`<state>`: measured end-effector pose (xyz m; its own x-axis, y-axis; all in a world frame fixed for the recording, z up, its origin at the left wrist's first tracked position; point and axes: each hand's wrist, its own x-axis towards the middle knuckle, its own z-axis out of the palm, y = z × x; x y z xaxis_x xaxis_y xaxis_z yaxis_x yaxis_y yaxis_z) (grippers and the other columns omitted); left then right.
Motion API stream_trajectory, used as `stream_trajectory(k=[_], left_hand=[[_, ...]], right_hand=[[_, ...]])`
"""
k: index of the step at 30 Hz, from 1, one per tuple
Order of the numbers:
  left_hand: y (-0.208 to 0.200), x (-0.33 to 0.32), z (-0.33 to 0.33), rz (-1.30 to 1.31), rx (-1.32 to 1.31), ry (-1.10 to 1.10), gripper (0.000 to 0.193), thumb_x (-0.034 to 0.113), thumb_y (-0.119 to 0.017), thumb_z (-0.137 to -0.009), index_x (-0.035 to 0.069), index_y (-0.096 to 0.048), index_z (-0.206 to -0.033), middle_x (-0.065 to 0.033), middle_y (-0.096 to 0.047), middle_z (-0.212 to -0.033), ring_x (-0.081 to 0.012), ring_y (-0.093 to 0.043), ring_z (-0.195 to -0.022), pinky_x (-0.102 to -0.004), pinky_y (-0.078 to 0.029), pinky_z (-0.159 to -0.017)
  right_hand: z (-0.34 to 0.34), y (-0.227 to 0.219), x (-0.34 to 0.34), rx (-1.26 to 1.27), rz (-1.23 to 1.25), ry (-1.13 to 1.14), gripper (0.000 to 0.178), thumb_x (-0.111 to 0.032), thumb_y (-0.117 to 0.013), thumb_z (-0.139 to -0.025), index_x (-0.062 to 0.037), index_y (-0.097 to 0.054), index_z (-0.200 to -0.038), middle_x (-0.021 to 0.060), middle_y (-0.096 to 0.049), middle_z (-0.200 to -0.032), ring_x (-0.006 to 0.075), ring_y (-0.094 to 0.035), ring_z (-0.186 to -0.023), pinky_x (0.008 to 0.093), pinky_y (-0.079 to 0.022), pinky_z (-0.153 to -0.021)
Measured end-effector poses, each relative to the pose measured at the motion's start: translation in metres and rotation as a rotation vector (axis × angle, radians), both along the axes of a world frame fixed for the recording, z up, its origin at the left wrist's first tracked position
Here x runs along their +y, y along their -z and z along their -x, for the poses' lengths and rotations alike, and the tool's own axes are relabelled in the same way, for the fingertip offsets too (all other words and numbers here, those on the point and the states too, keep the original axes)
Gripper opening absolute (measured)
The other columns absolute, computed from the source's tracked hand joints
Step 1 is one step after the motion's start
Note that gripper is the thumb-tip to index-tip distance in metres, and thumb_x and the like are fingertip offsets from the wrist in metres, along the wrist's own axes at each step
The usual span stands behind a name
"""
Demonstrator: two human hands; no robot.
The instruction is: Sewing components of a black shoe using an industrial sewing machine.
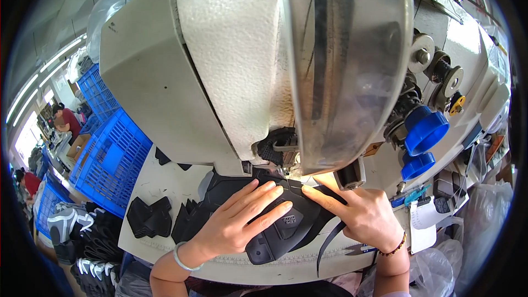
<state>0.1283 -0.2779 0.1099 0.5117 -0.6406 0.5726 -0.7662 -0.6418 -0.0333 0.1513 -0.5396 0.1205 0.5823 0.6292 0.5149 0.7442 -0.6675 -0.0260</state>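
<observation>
A black sewn piece [278, 242] with a moulded panel and a pale printed label lies under the head of a large sewing machine [231, 49]. My left hand [242, 217] rests flat on its left part, fingers stretched out and slightly apart. From the other side, my right hand [366, 212] presses on the work with its fingertips beside the needle area; its fingers are stretched, and the thumb is hidden. A narrow black strip [324, 247] curves down from beneath the right hand. The machine head partly hides the spot where the piece meets the needle.
Black cut pieces [149, 217] lie left of the work on the pale table [220, 261]. Blue crates [113, 162] and stacked dark gloves [96, 242] stand beyond. Blue knobs [426, 130] jut from the machine's right. Clear plastic bags [484, 225] hang at right. People [69, 121] work far left.
</observation>
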Motion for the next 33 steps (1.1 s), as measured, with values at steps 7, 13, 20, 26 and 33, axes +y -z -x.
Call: stream_trajectory(k=[7,13,20,26,33], left_hand=[[-0.01,0.003,-0.005,0.009,0.057,0.029,0.048,0.003,-0.05,-0.082,0.006,-0.061,-0.129,-0.0165,-0.056,-0.132,-0.0292,-0.056,-0.123,-0.0448,-0.043,-0.108],[-0.01,-0.001,-0.016,0.093,0.034,0.036,0.043,0.015,-0.067,-0.078,0.007,-0.066,-0.12,-0.0143,-0.062,-0.124,-0.0304,-0.063,-0.109,-0.0418,-0.05,-0.095],[-0.009,0.002,-0.012,0.07,0.127,0.038,0.057,-0.003,-0.056,-0.076,0.006,-0.057,-0.132,-0.0148,-0.053,-0.134,-0.0296,-0.053,-0.124,-0.0405,-0.043,-0.102],[-0.008,0.0,-0.013,0.064,0.069,0.037,0.053,-0.001,-0.057,-0.077,0.003,-0.058,-0.13,-0.0138,-0.056,-0.129,-0.0284,-0.055,-0.122,-0.0413,-0.043,-0.1],[-0.005,0.002,-0.014,0.069,0.073,0.065,0.045,0.002,-0.058,-0.083,0.003,-0.062,-0.128,-0.0106,-0.059,-0.127,-0.0267,-0.056,-0.121,-0.0396,-0.044,-0.098]], right_hand=[[-0.001,0.0,0.001,-0.009,-0.002,0.024,0.084,0.002,-0.063,-0.056,-0.0261,-0.057,-0.135,-0.0015,-0.063,-0.124,0.0159,-0.059,-0.059,0.03,-0.053,-0.056],[-0.006,0.003,0.001,-0.022,-0.044,0.023,0.089,0.001,-0.062,-0.055,-0.03,-0.055,-0.138,0.0024,-0.067,-0.092,0.0186,-0.058,-0.052,0.0319,-0.049,-0.052],[-0.013,0.004,-0.001,-0.071,-0.066,0.013,0.084,0.001,-0.062,-0.056,-0.0311,-0.06,-0.133,0.0006,-0.065,-0.074,0.0194,-0.06,-0.055,0.034,-0.047,-0.053],[-0.012,0.0,-0.005,0.058,-0.022,0.0,0.084,0.001,-0.063,-0.056,-0.0316,-0.06,-0.133,-0.0006,-0.071,-0.097,0.0207,-0.066,-0.078,0.0335,-0.051,-0.064],[-0.009,0.005,-0.005,0.063,0.001,0.03,0.082,-0.001,-0.065,-0.056,-0.0309,-0.061,-0.132,-0.0029,-0.069,-0.11,0.0232,-0.063,-0.103,0.0475,-0.043,-0.099]])
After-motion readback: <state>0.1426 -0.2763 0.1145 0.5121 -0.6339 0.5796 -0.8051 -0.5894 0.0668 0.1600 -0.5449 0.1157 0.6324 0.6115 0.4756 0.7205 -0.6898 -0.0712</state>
